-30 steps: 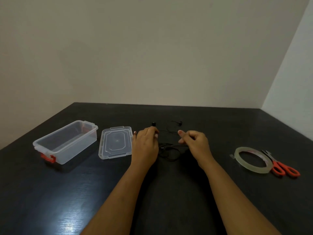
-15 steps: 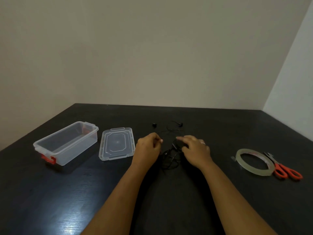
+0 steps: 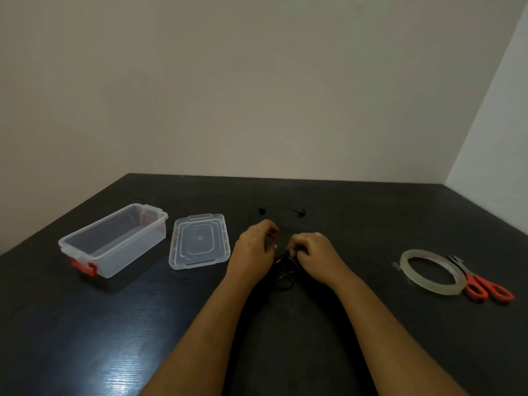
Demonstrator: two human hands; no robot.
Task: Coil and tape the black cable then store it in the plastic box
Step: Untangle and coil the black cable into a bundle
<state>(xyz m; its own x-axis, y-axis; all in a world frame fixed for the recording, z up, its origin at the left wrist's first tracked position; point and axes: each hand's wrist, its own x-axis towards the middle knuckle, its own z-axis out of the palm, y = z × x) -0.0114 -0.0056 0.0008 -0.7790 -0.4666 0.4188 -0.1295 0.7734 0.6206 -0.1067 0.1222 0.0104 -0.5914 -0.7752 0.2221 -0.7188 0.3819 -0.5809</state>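
A thin black cable (image 3: 283,277) lies partly looped on the dark table (image 3: 114,324) between my hands, its two earbud ends (image 3: 300,213) lying farther back. My left hand (image 3: 253,252) pinches a strand of it near the fingertips. My right hand (image 3: 313,254) is closed on the loops just to the right. The clear plastic box (image 3: 114,238) with red latches stands open at the left, and its clear lid (image 3: 200,241) lies flat beside it. A roll of clear tape (image 3: 431,271) rests at the right.
Orange-handled scissors (image 3: 485,287) lie against the right side of the tape roll. A wall closes off the table's far edge, and a second wall meets it at the right.
My right hand has drawn back toward me onto the loops and my left hand has lifted slightly. The cable has gathered into a tighter bunch between them.
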